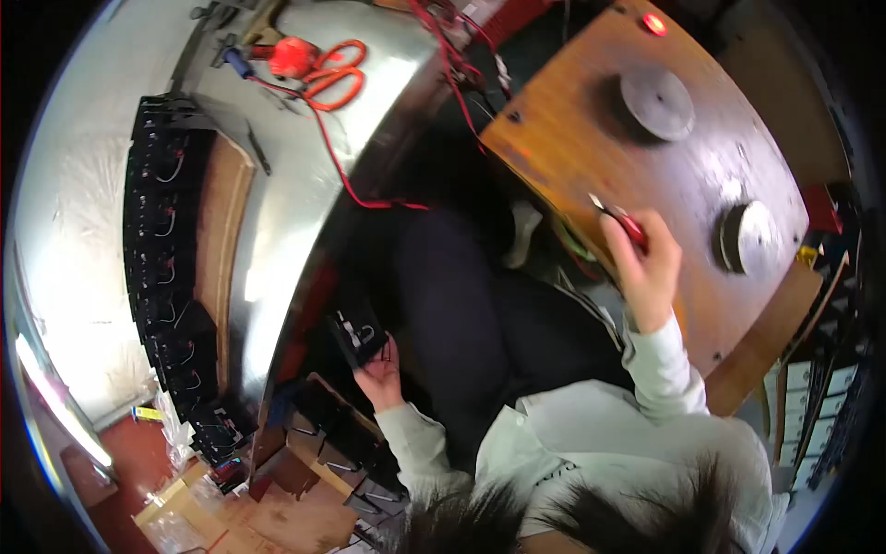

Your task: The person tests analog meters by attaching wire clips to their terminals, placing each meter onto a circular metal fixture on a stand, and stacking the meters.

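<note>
My left hand (379,377) is closed on a small black case (358,338) with white wires or parts on its face, held low beside my left leg. In my right hand (653,268) is a red-handled tool (631,227) with a pointed metal tip. My fingers wrap round its handle, and its exact kind is unclear. That hand is over the near edge of a wooden board (577,138). On the metal bench to the left stands a row of similar black cases (164,222) with thin wires on them.
Two round metal discs (657,103) (749,238) and a glowing red light (655,25) are on the wooden board. Orange-handled scissors (337,78), a red round thing (293,57) and a red cable (337,171) lie on the bench. Cardboard (198,508) covers the lower left floor.
</note>
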`<state>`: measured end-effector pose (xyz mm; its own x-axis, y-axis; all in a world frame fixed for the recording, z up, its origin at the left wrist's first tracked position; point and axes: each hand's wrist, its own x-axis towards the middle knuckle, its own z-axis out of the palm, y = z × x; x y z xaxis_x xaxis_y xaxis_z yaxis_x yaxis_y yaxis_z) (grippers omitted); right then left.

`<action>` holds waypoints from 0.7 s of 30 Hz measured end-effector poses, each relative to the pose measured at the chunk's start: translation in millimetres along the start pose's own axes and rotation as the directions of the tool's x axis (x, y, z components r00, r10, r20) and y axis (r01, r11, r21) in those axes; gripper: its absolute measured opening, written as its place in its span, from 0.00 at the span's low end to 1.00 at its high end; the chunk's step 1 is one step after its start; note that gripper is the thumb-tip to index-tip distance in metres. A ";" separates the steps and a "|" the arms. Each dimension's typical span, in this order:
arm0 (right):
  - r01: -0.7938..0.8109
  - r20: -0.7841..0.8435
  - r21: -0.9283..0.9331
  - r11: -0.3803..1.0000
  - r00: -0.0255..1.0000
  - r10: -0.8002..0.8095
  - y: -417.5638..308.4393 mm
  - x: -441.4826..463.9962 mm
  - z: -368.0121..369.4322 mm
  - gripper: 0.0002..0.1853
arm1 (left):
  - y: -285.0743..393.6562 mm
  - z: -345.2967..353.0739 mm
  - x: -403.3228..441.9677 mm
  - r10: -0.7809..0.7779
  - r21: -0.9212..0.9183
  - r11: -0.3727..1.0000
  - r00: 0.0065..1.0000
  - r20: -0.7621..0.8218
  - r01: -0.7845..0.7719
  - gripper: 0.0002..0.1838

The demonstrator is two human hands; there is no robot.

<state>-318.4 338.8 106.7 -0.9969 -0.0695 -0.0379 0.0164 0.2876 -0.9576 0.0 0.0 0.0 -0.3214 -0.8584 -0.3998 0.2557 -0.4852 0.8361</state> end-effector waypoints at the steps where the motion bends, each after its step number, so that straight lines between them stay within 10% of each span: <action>1: 0.008 -0.038 -0.048 0.999 0.999 -0.010 6.1 -2.6 -9.8 0.08 | -6.4 -15.4 28.4 -0.232 -0.203 0.960 0.957 -0.177 0.195 0.29; 2: 0.000 -0.026 -0.063 0.998 1.000 -0.002 9.3 -7.8 -16.0 0.08 | -7.1 -19.2 47.4 -0.475 -0.431 0.839 0.833 -0.283 0.332 0.22; 14: 0.152 -0.060 -0.312 0.938 0.982 -0.179 1.2 2.0 10.1 0.06 | 4.9 165.4 289.1 0.021 0.286 0.957 0.981 -0.192 0.035 0.19; 19: 0.239 -0.084 -0.334 0.912 0.956 -0.282 26.9 7.7 9.5 0.10 | 14.3 137.0 181.5 0.251 0.841 0.503 0.965 0.077 -0.198 0.18; 21: 0.230 -0.024 -0.371 0.900 0.966 -0.257 14.3 2.6 9.7 0.12 | 33.6 120.4 113.1 -0.013 0.869 0.398 0.946 0.324 -0.293 0.17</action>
<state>-320.1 333.4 90.2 -0.9691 -0.1185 0.2164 -0.2437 0.5969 -0.7644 -137.6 -93.3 28.1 -0.6030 -0.7518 -0.2669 -0.5965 0.2027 0.7766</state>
